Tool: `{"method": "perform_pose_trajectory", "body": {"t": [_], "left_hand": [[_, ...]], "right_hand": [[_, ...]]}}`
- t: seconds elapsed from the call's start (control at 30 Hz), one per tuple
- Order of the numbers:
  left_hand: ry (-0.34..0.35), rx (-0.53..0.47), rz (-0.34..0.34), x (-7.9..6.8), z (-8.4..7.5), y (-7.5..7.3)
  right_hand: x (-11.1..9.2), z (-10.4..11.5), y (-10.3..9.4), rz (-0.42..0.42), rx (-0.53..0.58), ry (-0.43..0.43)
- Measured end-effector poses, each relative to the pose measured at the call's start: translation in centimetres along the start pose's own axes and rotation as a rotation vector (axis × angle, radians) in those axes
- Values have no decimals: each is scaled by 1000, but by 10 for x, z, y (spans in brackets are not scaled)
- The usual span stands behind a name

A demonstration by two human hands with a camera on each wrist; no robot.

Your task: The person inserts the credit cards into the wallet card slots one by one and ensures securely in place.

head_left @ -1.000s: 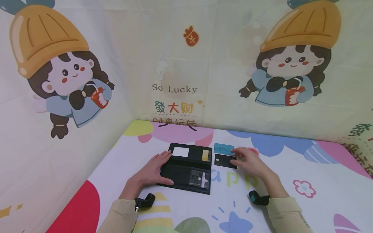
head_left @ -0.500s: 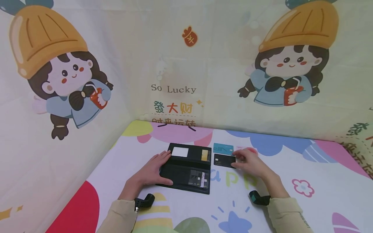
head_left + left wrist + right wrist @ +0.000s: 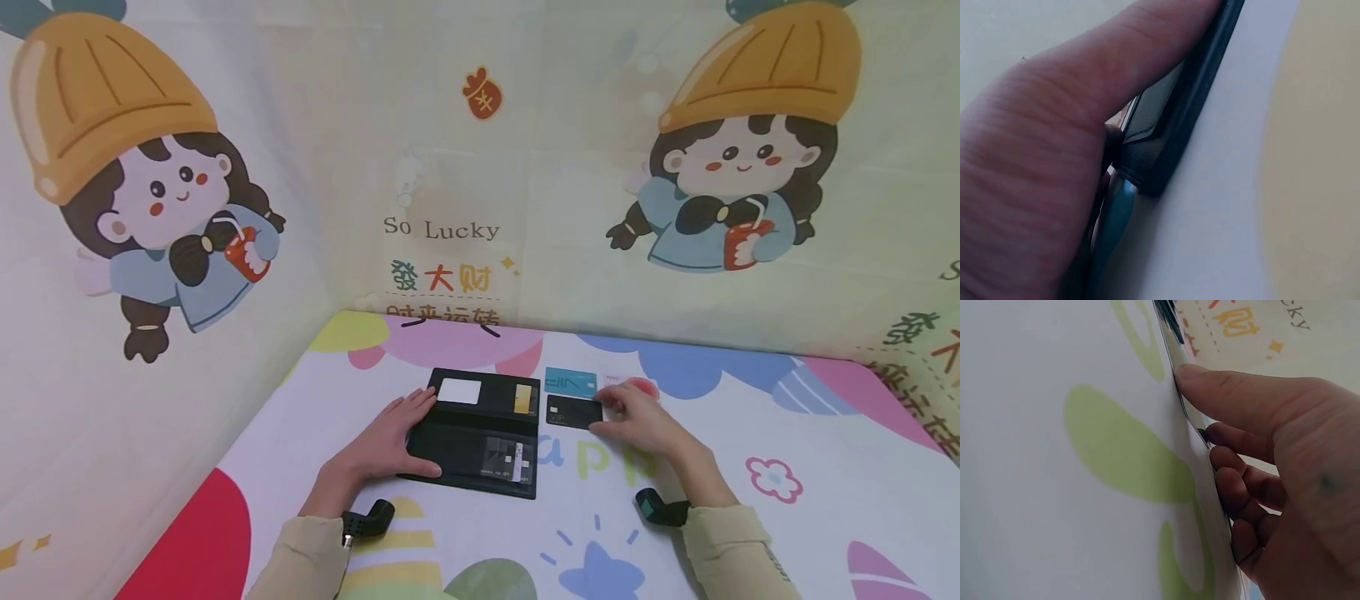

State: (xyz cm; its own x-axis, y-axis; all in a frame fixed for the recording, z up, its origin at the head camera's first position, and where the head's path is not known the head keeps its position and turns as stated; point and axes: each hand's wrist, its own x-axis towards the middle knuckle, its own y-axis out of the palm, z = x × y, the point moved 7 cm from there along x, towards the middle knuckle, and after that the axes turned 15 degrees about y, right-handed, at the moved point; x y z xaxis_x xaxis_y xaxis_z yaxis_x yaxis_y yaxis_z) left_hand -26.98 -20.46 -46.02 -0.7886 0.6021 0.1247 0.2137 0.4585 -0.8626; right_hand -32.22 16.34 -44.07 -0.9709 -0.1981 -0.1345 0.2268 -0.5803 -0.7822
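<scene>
A black card wallet (image 3: 468,433) lies unfolded on the table, with a white card (image 3: 459,391) and a gold card (image 3: 522,399) in its upper half. Several dark cards (image 3: 504,460) sit in a clear slot of the lower half. My left hand (image 3: 382,437) rests along the wallet's left side, fingers straight, thumb on the lower edge. Right of the wallet is a black VIP card (image 3: 573,412), just below a blue card (image 3: 570,382). My right hand (image 3: 641,417) pinches the black card's right end between thumb and fingertip, the other fingers curled.
A pale pink card (image 3: 612,382), partly hidden by the right hand, lies beside the blue one. The table (image 3: 600,500) has a printed cloth with cartoon shapes. Patterned fabric walls (image 3: 420,167) rise behind and at the left.
The right fingers have drawn slightly back to the black card's right end, uncovering more of the blue card. The left hand stays on the wallet. The view has shifted slightly.
</scene>
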Motion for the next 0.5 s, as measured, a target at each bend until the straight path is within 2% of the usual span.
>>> {"method": "perform_pose_trajectory", "body": {"t": [0.5], "left_hand": [[1,-4,0,1,1,0]], "right_hand": [[1,1,2,6,-21,12]]}}
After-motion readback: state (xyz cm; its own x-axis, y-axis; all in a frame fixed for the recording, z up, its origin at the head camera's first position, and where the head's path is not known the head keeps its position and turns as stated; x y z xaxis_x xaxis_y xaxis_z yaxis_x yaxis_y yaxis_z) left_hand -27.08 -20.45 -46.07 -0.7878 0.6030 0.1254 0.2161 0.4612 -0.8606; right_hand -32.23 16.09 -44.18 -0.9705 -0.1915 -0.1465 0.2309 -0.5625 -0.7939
